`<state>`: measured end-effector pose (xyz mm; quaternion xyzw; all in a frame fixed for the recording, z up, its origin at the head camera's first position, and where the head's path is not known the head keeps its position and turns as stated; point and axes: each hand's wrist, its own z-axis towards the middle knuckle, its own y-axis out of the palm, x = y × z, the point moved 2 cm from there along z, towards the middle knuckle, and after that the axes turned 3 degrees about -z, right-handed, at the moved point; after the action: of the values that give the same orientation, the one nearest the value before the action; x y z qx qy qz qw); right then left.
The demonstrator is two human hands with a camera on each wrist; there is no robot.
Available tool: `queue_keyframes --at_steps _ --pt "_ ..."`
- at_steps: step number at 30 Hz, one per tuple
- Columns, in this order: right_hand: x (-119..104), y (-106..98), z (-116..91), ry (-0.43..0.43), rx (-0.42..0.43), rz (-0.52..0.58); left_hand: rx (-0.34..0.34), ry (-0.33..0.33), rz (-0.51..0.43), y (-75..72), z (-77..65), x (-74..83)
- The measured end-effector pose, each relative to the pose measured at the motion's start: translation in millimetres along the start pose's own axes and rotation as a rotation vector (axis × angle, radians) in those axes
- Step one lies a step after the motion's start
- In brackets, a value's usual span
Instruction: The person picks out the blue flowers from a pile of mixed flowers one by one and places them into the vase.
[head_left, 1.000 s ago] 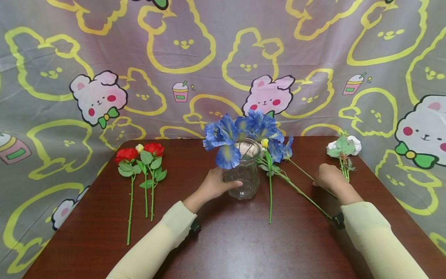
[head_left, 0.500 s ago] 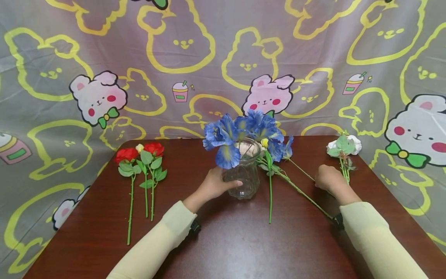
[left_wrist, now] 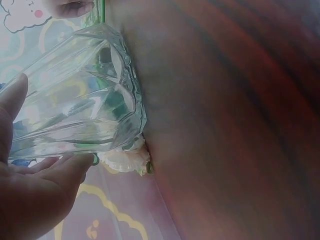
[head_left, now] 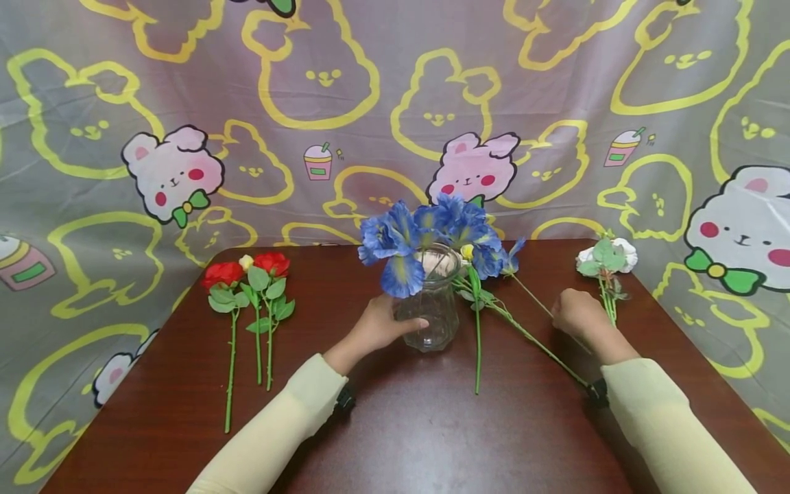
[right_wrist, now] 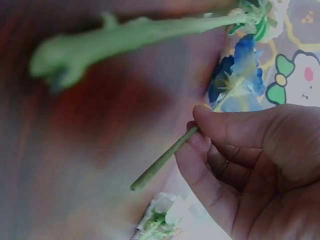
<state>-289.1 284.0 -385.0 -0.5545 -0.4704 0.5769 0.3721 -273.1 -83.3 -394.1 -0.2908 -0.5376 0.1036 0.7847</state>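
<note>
In the head view my left hand (head_left: 378, 326) grips a clear faceted glass vase (head_left: 432, 322) by its side, thumb across the front. Blue irises (head_left: 401, 233) lean over the vase's rim, with stems inside. My right hand (head_left: 583, 319) pinches the thin green stem (right_wrist: 162, 160) of another blue iris (right_wrist: 245, 70) between thumb and finger, near its lower end. That iris's bloom (head_left: 511, 259) lies just right of the vase. The left wrist view shows the vase (left_wrist: 85, 100) standing on the table between thumb and fingers.
A yellow bud on a green stem (head_left: 478, 350) and a longer leafy stem (head_left: 531, 336) lie right of the vase. Red roses (head_left: 271, 263) and a pale bud (head_left: 246, 262) lie at left. White flowers (head_left: 623, 254) lie at the back right. A patterned curtain (head_left: 370, 82) hangs behind the table (head_left: 432, 432).
The right hand has shifted very slightly left with the pinched stem, and its iris bloom has tilted a little. The left hand and the vase have stayed in place.
</note>
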Motion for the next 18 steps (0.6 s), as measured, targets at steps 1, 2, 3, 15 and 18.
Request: queue_keyframes --at_steps 1,2,3,15,18 --pt "-0.7 -1.0 0.0 -0.006 0.009 0.004 0.001 -0.002 0.001 0.1 0.2 0.1" --pt "-1.0 -2.2 0.1 -0.013 0.017 0.005 0.002 -0.002 0.002 0.2 0.3 0.1" --pt "-1.4 -3.5 0.1 -0.018 0.025 0.009 0.002 -0.002 -0.001 0.4 0.5 -0.2" --pt "-12.2 -15.4 -3.0 -0.024 0.073 0.071 -0.002 0.003 -0.017 -0.1 1.8 -0.7" --pt "-15.2 -19.7 -4.6 -0.033 0.096 0.086 -0.002 0.005 -0.024 -0.4 2.0 -1.0"
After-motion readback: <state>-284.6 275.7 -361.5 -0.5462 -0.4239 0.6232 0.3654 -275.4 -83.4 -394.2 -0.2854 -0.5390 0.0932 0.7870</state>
